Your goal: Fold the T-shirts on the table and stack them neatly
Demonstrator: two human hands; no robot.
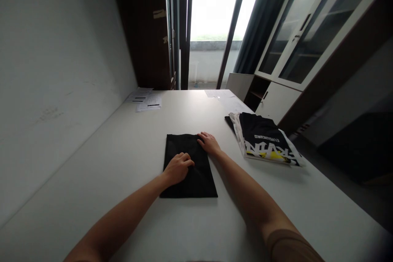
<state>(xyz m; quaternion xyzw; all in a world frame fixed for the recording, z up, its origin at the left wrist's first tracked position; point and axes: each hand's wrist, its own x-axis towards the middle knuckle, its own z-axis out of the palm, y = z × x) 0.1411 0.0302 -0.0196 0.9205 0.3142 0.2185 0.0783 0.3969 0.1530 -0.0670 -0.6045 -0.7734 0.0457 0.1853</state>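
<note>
A black garment (196, 182), folded into a neat rectangle, lies flat on the white table in front of me. My left hand (178, 168) rests on its middle with the fingers curled in; whether they pinch any cloth is hidden. At the far right corner, my right hand (209, 143) lies palm down with its fingers stretched out, touching the garment's edge and the table beside it.
To the right sits a stack of folded shirts (260, 127), the top one black with white and yellow print. Paper sheets (150, 101) lie by the left wall, others (219, 93) at the far edge. Beyond stand a glass-door cabinet (288, 37) and a window.
</note>
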